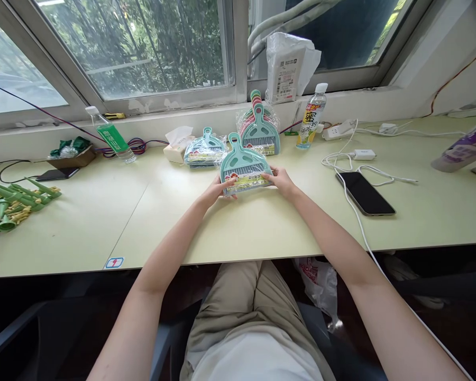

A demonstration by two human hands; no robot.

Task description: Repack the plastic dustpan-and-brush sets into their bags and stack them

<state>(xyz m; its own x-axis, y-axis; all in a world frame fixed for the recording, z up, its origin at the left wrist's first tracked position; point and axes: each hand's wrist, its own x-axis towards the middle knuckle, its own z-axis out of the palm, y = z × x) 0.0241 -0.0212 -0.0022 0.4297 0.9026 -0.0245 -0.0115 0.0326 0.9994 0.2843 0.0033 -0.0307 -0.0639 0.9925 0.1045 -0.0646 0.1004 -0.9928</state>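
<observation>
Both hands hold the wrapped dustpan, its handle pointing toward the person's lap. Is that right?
Not quite: the handle points away from the lap, toward the window, as the head view shows. The rest stands: the left hand and right hand both hold the wrapped dustpan.

The mint dustpan (246, 161) is wrapped, handle (236, 147) forward.
</observation>
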